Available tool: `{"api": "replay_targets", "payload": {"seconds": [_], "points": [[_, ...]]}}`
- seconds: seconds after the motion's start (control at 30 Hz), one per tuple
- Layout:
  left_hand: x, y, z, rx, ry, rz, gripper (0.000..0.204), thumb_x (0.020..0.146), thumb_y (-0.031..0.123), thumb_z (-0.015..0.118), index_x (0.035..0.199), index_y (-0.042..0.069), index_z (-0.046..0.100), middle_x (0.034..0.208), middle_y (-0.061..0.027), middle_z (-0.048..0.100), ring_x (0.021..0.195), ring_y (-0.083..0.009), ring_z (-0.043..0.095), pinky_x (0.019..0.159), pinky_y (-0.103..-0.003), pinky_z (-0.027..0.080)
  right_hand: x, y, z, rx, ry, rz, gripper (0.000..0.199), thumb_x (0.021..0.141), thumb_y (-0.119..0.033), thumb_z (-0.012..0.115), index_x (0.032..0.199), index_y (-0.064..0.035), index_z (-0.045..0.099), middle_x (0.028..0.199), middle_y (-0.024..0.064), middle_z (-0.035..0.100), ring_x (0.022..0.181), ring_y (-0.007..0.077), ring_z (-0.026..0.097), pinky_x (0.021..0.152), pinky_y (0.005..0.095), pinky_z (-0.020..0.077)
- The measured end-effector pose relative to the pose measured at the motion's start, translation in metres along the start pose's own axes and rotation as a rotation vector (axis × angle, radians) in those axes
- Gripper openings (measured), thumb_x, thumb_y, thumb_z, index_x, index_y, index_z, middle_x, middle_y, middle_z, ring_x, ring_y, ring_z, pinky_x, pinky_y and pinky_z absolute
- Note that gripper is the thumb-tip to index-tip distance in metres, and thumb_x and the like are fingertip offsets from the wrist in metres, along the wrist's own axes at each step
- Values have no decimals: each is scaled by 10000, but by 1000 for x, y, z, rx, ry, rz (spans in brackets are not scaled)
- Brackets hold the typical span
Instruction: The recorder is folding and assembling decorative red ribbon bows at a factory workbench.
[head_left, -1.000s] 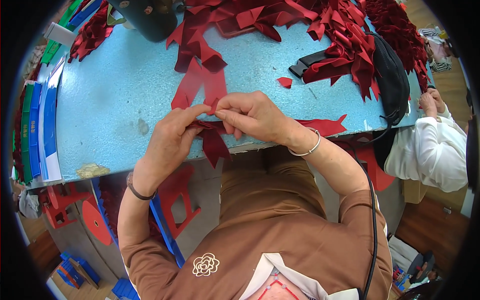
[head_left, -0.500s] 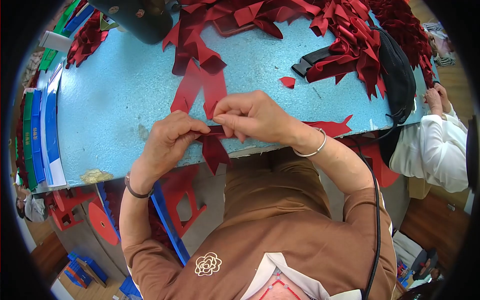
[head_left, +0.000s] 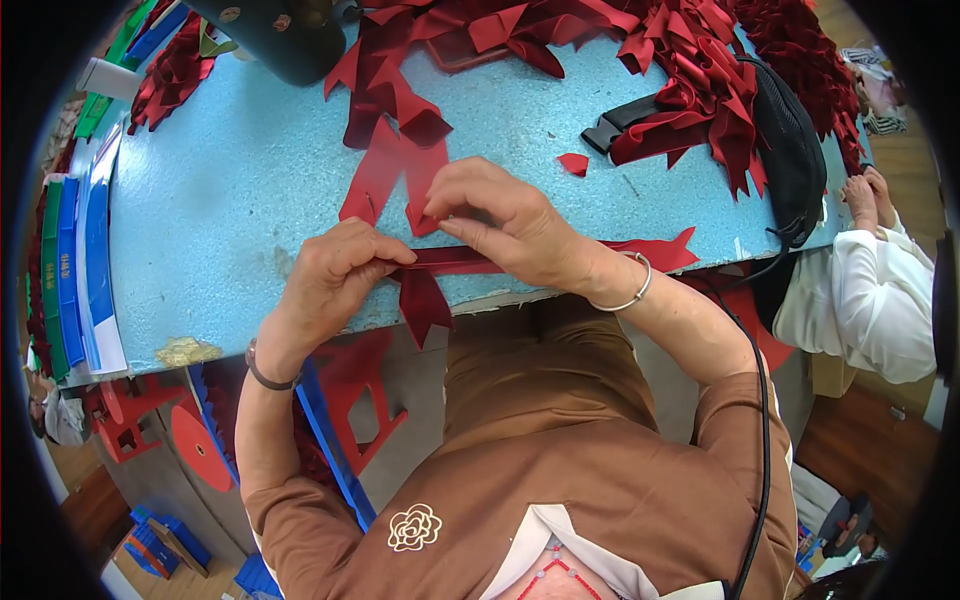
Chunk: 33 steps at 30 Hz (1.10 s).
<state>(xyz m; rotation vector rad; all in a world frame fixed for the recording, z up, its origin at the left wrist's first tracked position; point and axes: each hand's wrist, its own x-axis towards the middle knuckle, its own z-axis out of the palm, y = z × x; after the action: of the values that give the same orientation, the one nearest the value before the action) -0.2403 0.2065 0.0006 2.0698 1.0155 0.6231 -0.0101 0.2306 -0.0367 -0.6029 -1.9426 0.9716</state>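
My left hand (head_left: 340, 272) is closed in a pinch on the end of a dark red ribbon (head_left: 455, 262) at the table's near edge. One tail of this ribbon hangs over the edge, and the other stretches right, beneath my right hand (head_left: 515, 225). The right hand is raised over the ribbon, its thumb and fingers drawn together. Anything between those fingertips is too small to make out. Just beyond both hands lie the forked ends of another red ribbon (head_left: 375, 172), with a thin dark pin-like mark on its left tail.
Heaped red ribbons (head_left: 690, 85) cover the far side, beside a black pouch (head_left: 795, 150) with a buckle. A dark cylindrical container (head_left: 290, 40) stands far left. Blue and green trays (head_left: 68, 270) line the left edge. Another person's white sleeve (head_left: 860, 290) is at right.
My right hand has lifted slightly up and away from the left hand, uncovering more of the ribbon between them. My left hand keeps its pinch almost in place.
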Motion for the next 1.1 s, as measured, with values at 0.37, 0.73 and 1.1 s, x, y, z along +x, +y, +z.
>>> {"api": "replay_targets", "payload": {"seconds": [0.37,0.73,1.1], "points": [[-10,12,0,-103,45,-14,219,732,-90,631,905,30,692,805,-82,663,738,-201,619,662,-285,491,-4,-5,8,-51,-121,-85,107,827,-29,622,925,-2,586,1003,108,546,931,276,518,810,351,430],[-8,35,6,-209,73,-12,210,761,-82,633,926,31,700,805,-72,655,746,-144,623,666,-244,485,-13,-21,-9,48,-188,-34,134,892,-132,593,859,-2,582,824,91,574,742,258,534,672,341,435],[-40,106,12,-375,140,-75,202,789,-74,634,970,5,680,869,-74,668,821,-129,629,722,-241,497,-26,-86,-17,148,-152,87,197,876,-184,635,780,-13,628,619,104,576,538,191,538,510,310,417]]}}
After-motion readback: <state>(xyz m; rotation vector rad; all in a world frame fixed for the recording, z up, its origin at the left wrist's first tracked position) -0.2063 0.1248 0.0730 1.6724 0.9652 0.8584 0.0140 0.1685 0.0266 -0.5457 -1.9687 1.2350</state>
